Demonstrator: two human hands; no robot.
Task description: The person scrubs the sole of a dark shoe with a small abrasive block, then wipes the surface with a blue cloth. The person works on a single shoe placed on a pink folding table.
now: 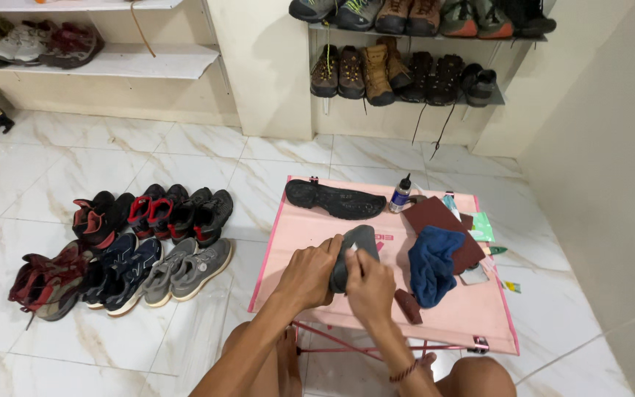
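A grey shoe (352,257) (dark, worn-looking, toe pointing away) is being gripped over the pink table (472,316) by the left hand (309,276) and pinched by the right hand (368,285). Just right of that hand, a blue cloth (431,263) is lying; beyond, a black sole (334,199).

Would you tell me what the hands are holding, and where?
Both hands grip a dark shoe: left hand around its side, right hand at its near end.
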